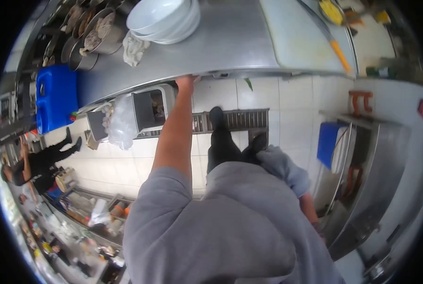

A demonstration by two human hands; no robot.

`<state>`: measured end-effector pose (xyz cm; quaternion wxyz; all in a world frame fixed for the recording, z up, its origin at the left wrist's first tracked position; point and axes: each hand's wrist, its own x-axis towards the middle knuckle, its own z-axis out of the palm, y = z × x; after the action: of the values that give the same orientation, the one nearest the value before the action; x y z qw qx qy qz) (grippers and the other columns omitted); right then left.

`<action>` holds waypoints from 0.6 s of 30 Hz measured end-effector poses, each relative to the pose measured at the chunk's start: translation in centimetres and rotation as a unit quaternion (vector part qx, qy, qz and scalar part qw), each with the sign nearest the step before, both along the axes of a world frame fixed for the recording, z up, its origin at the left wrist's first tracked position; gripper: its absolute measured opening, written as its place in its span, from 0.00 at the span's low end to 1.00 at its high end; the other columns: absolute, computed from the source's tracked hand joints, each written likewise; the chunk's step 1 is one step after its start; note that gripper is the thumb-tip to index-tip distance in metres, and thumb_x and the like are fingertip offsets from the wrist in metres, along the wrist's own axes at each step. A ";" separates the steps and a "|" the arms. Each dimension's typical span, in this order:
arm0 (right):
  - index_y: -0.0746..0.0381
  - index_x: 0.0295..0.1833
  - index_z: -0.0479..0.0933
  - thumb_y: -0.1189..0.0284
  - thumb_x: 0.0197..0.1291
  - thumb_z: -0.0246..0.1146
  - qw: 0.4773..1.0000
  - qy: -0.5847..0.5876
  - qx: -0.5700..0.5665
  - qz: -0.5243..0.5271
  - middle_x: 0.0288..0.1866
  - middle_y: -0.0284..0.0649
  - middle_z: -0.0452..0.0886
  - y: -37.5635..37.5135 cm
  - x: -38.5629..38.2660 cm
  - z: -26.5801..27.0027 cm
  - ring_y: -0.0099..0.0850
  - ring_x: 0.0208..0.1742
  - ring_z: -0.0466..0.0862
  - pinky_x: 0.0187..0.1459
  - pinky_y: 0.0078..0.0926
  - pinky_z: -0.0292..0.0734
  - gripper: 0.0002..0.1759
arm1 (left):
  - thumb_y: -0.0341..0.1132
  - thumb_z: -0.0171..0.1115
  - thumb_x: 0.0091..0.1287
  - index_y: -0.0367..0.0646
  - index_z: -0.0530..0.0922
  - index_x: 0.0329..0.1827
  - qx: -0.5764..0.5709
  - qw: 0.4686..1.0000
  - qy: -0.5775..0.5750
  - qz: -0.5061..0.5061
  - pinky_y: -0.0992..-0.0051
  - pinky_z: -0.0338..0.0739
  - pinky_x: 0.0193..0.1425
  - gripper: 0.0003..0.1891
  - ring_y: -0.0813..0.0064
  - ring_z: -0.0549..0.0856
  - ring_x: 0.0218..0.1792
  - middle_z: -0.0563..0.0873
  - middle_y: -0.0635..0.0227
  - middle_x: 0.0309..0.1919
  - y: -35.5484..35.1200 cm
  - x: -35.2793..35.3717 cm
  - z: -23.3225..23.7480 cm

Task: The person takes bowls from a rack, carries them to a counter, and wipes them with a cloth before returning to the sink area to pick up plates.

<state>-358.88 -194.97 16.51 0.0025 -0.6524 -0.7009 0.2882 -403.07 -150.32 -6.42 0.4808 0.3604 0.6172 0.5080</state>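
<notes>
My left hand (187, 81) reaches out to the front edge of the steel counter (221, 52). The counter's edge hides its fingers, so I cannot make out whether they grip anything. Just left of it stands a grey bin (168, 97) with an open top. White bowls (159, 21) sit stacked on the counter, with a crumpled white cloth (135, 48) beside them. My right hand (318, 229) hangs low at my right side near the steel cabinet. It is mostly hidden and dim, and its fingers do not show.
A white cutting board (301, 47) carries a knife with an orange handle (340, 56). A blue jerrycan (56, 97) stands at the counter's left end. Below me runs a floor drain grate (254, 118). A person in dark clothes (41, 163) is at the far left. A steel cabinet (377, 165) stands right.
</notes>
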 end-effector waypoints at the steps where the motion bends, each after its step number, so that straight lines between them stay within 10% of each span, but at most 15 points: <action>1: 0.56 0.55 0.83 0.63 0.46 0.71 1.000 -0.005 0.000 0.014 0.47 0.45 0.87 -1.7 1.5 -0.4 0.52 0.47 0.85 0.47 0.47 0.80 0.26 | 0.37 0.64 0.75 0.30 0.78 0.64 -0.161 0.973 -0.152 0.070 0.67 0.89 0.42 0.21 0.64 0.91 0.42 0.90 0.50 0.48 -1.2 2.3 7.5; 6: 0.61 0.60 0.81 0.72 0.45 0.71 0.995 -0.001 0.099 -0.026 0.46 0.46 0.88 -10.0 6.5 -1.6 0.50 0.47 0.87 0.46 0.44 0.82 0.31 | 0.41 0.65 0.71 0.40 0.88 0.48 -0.091 0.951 0.234 -0.179 0.65 0.85 0.44 0.14 0.62 0.92 0.36 0.92 0.62 0.30 -9.2 2.2 11.2; 8: 0.68 0.57 0.78 0.81 0.49 0.68 0.931 0.282 0.006 -0.233 0.54 0.49 0.86 -14.1 7.9 -5.6 0.42 0.52 0.88 0.49 0.36 0.85 0.25 | 0.41 0.65 0.71 0.40 0.89 0.47 0.055 0.896 0.422 -0.124 0.61 0.83 0.45 0.13 0.57 0.91 0.36 0.92 0.59 0.32 -10.2 3.1 16.7; 14: 0.65 0.56 0.78 0.79 0.53 0.67 0.972 0.067 0.152 -0.164 0.52 0.46 0.83 -6.1 3.4 6.1 0.40 0.52 0.85 0.50 0.35 0.82 0.22 | 0.45 0.68 0.67 0.32 0.80 0.63 0.303 0.676 0.672 0.025 0.53 0.73 0.70 0.28 0.43 0.80 0.64 0.82 0.42 0.61 -0.9 3.6 30.1; 18: 0.63 0.55 0.77 0.77 0.56 0.67 0.967 0.045 0.181 -0.172 0.52 0.44 0.81 -3.7 0.7 9.9 0.38 0.52 0.84 0.50 0.35 0.80 0.20 | 0.50 0.69 0.65 0.35 0.81 0.64 0.201 0.606 0.764 -0.094 0.52 0.75 0.69 0.31 0.42 0.81 0.64 0.83 0.42 0.63 7.6 -0.7 32.6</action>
<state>-358.15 -198.70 26.40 0.2012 -0.7381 -0.6180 0.1808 -403.81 -142.73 26.17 -0.2046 0.7611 0.6053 0.1114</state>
